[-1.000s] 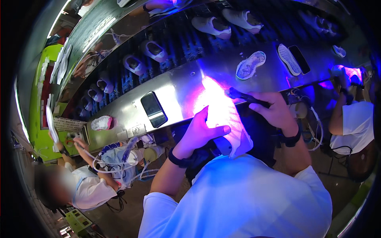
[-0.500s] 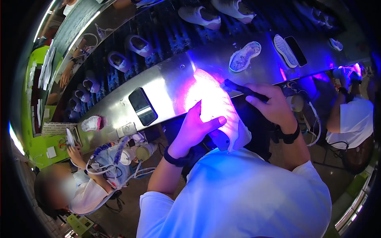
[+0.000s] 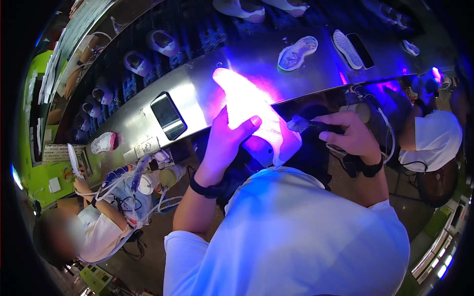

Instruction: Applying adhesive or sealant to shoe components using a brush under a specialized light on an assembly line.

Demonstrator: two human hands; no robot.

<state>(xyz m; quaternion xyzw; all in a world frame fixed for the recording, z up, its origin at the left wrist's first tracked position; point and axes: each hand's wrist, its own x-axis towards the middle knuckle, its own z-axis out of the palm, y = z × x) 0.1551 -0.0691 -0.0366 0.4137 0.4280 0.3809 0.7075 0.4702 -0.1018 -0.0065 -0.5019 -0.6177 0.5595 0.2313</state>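
A shoe upper [image 3: 262, 118], washed out by bright white and purple light, slants across the front edge of the metal bench. Its left side is gripped by my left hand [image 3: 219, 145], thumb laid over the top and the other fingers partly hidden. A dark-handled brush [image 3: 300, 124] is pinched in my right hand [image 3: 349, 132]. The brush head is at the upper's right edge, near its wide lower end; whether it touches, I cannot tell.
On the metal bench [image 3: 197, 81] lie a phone [image 3: 169, 116], several shoe soles, including one sole [image 3: 297, 53] beyond my hands, and a dark flat object [image 3: 360, 51]. Shoes [image 3: 164, 43] stand on a dark conveyor behind. Co-workers sit left and right, near pots [image 3: 172, 175] and hoses.
The brush has moved down along the upper's right edge, and its bristle end now shows. My left hand still holds the upper. The whole view has shifted slightly.
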